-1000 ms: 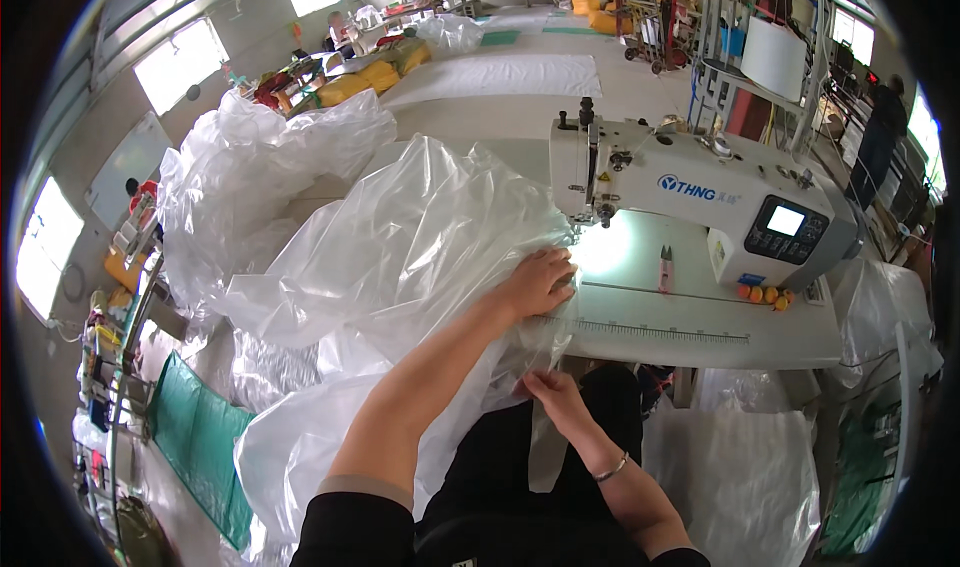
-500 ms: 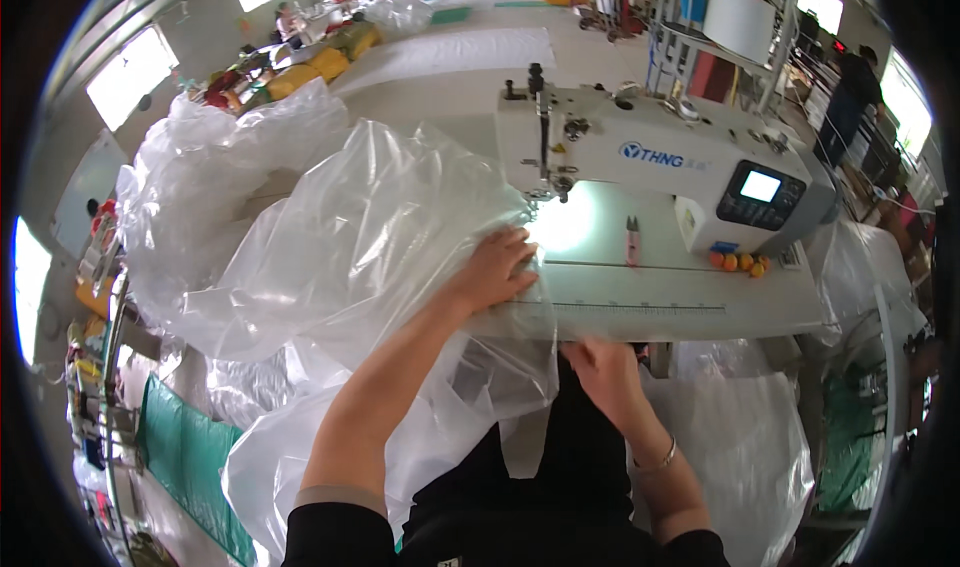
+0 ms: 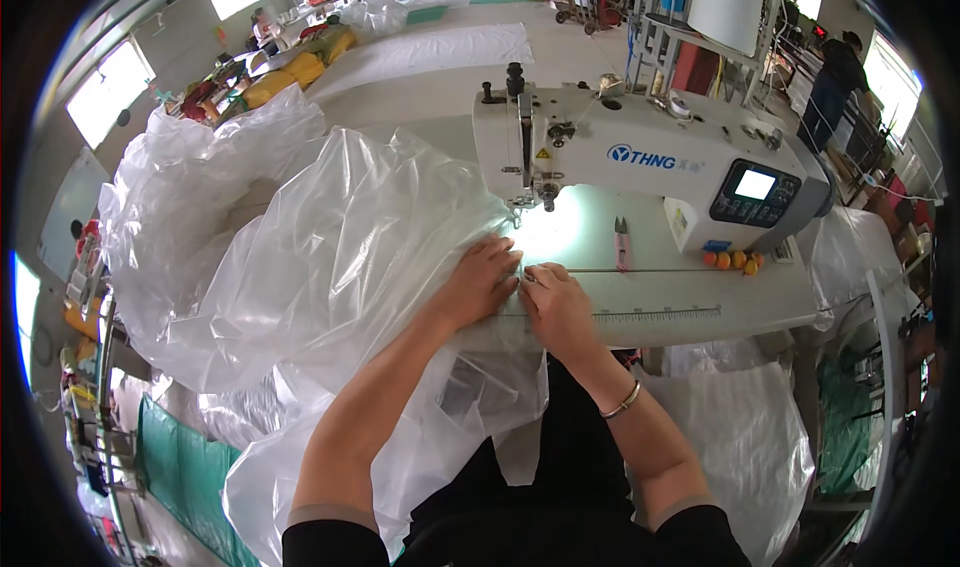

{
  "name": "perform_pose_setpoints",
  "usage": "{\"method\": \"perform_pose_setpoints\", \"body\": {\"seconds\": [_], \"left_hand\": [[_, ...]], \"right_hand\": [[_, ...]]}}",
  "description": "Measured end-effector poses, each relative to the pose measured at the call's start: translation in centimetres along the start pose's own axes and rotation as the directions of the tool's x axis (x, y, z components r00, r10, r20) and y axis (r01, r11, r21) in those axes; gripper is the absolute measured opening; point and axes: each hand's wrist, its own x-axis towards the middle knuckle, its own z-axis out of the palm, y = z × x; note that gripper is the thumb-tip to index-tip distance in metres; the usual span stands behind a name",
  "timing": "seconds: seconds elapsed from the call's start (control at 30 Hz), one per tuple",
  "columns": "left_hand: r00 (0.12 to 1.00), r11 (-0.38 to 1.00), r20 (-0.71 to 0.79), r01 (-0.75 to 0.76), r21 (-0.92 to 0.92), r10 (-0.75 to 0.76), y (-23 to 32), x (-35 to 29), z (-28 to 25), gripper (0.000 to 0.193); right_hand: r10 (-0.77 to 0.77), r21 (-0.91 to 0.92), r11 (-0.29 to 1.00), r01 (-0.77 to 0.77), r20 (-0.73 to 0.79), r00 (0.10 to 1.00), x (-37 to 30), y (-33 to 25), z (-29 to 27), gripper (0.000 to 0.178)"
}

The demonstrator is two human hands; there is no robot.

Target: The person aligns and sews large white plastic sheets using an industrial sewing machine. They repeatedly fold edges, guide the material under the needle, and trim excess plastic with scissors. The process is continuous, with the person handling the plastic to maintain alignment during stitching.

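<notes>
A large clear plastic sheet [image 3: 370,232] lies bunched on the sewing machine's bed, left of the needle, and hangs over the front edge. My left hand [image 3: 480,282] rests on it just in front of the needle area [image 3: 517,207], fingers extended and laid down on the plastic. Close beside it, my right hand [image 3: 560,312] has its fingertips pinched together at the sheet's right edge. The white sewing machine [image 3: 590,137] stands beyond both hands, its lamp lighting the bed [image 3: 640,292]. Exactly what lies under the needle is too small to make out.
Pink-handled thread snips [image 3: 622,245] and several small orange fruits [image 3: 735,260] lie on the bed to the right. A white thread cone [image 3: 725,12] stands behind the machine. More plastic sheeting [image 3: 725,437] hangs at the right. Another person [image 3: 835,87] stands at the far right.
My right hand has come up from below the table's front edge to the plastic beside my left hand. The left hand remains on the sheet. The whole view has shifted slightly.
</notes>
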Motion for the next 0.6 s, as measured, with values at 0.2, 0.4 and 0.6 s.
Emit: {"method": "perform_pose_setpoints", "body": {"seconds": [0.2,0.4,0.6], "left_hand": [[0.997,0.999,-0.065,-0.045,-0.028,0.043,-0.9,1.2,0.5,0.035],[0.997,0.998,-0.075,-0.008,-0.057,0.004,-1.2,2.3,-0.1,0.030],[0.995,0.997,-0.092,-0.033,-0.071,0.026,-2.5,3.2,0.4,0.026]], "right_hand": [[0.013,-0.054,0.999,-0.005,0.161,0.987,1.1,0.8,0.6,0.014],[-0.014,-0.026,1.000,0.016,0.084,0.996,2.1,1.7,1.6,0.012],[0.009,-0.105,0.994,0.002,0.099,0.995,2.4,2.1,2.1,0.025]]}}
